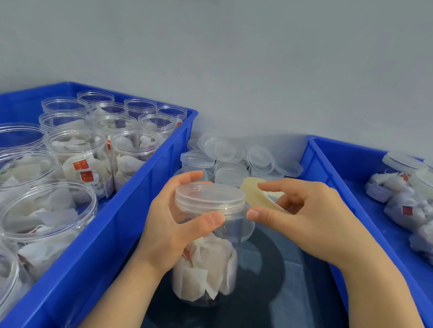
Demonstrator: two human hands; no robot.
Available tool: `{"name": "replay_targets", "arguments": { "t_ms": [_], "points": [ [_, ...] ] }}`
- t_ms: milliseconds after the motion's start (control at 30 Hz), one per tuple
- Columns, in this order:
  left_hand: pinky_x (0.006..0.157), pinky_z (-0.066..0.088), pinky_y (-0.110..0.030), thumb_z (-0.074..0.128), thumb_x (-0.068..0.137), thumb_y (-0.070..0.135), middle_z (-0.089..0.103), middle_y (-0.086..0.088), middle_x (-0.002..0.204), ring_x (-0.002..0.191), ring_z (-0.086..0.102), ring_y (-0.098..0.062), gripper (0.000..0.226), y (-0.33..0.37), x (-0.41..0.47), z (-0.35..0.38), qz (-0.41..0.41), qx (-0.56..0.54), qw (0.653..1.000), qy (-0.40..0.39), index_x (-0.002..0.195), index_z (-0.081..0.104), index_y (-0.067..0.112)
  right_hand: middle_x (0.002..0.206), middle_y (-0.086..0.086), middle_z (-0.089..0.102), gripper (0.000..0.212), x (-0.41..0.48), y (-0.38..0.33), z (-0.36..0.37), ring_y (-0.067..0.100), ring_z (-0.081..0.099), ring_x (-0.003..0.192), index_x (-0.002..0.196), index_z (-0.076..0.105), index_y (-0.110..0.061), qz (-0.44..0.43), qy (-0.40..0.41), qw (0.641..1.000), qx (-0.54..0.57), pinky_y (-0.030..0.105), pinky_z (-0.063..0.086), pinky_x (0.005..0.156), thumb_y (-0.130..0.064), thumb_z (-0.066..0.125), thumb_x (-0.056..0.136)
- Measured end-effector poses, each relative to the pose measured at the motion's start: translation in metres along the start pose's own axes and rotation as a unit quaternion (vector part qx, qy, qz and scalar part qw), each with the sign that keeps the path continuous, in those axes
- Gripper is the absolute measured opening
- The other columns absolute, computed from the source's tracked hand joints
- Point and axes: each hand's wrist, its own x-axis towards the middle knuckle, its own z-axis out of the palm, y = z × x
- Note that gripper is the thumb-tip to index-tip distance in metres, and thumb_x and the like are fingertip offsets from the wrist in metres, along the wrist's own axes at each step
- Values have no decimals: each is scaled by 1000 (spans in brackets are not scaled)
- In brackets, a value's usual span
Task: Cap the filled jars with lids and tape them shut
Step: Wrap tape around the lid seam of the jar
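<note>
Item under inspection: one clear jar (208,260), standing upright on a dark surface (290,297) at the centre of the view. It is filled with white paper sachets. A clear lid (209,196) sits on its mouth.

The left hand (175,227) grasps the jar just under the lid, with the thumb across the near side and the fingers curled round the far side.

The right hand (308,221) is immediately right of the lid and pinches a pale yellowish tape roll (257,192). The forefinger lies over the roll and the thumb tip sits at the lid's edge. Whether any tape is stuck to the jar cannot be told.

Left of the jar is a blue crate (119,221) holding many open jars (80,154), uncapped and filled with sachets, some showing red tags.

Behind the jar, loose lids (236,155) are heaped against the wall.

Right of the jar is a second blue crate (320,166), containing capped jars (412,203), some lying on their sides.
</note>
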Motion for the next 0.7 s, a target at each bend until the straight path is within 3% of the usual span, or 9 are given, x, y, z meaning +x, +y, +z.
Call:
{"name": "replay_targets", "arguments": {
  "t_ms": [133,267,400,500,600,700],
  "points": [
    [74,56,-26,79,45,36,70,1,110,98,68,-15,79,1,0,-4,7,-4,1000,-20,119,56,19,77,-18,62,78,2,1,3,-15,54,69,99,67,-45,6,14,1000,16,9,38,57,-84,55,34],
    [82,54,-24,85,43,41,68,7,117,108,64,-12,91,1,2,-12,-5,37,998,-52,126,51,24,79,-16,64,86,5,3,10,-12,55,71,104,66,-43,19,-6,1000,1,12,38,60,-86,54,30],
    [81,52,-20,86,20,62,65,11,117,106,62,-2,107,-1,5,-7,-50,79,995,-23,117,53,35,85,-17,60,78,8,6,19,-6,54,76,114,62,-43,8,0,999,-35,12,39,64,-83,54,47],
    [82,52,-20,78,33,58,57,14,123,108,58,0,89,-1,6,-6,-48,122,991,30,117,52,44,84,-20,55,82,10,3,26,-9,48,74,117,61,-41,-9,3,999,-39,9,36,64,-84,48,49],
    [86,48,-14,84,49,54,54,17,122,110,54,6,96,0,4,-7,-27,135,990,32,133,39,44,81,-22,48,92,11,-2,31,-3,46,76,124,57,-38,-7,-11,998,-55,7,34,63,-85,42,46],
    [85,46,-13,87,36,56,56,18,120,113,52,9,111,0,3,-2,-31,130,990,40,133,32,47,81,-25,44,82,12,-4,34,5,45,87,127,53,-34,-4,-25,996,-91,8,33,62,-79,48,59]
  ]
}}
